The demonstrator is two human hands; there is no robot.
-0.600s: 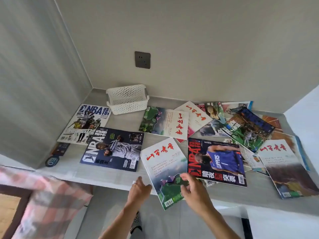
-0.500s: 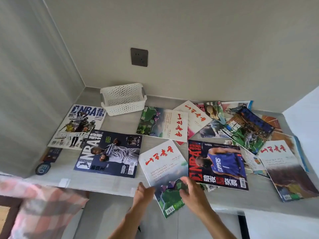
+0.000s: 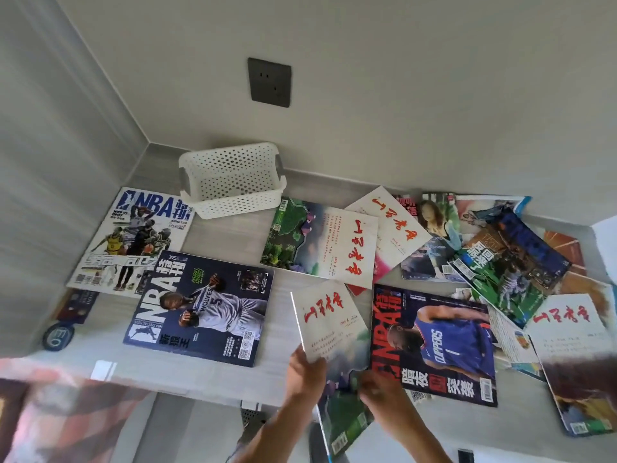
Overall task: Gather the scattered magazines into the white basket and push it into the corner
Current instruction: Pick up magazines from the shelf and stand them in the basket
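Observation:
Several magazines lie scattered over a grey shelf. A white perforated basket stands empty near the back left corner. My left hand grips the left edge of a white magazine with red script that overhangs the shelf's front edge. My right hand holds the same magazine at its lower right side, beside a Clippers NBA magazine. A dark Wolves NBA magazine and a white NBA magazine lie to the left.
Walls close the shelf at the back and left; a dark socket sits on the back wall. A heap of overlapping magazines fills the right side. A round blue tag lies at the left. Plaid fabric hangs below left.
Both hands have moved forward onto the white red-script magazine and taken hold of it; its left edge now looks slightly lifted. The camera has come closer to the shelf.

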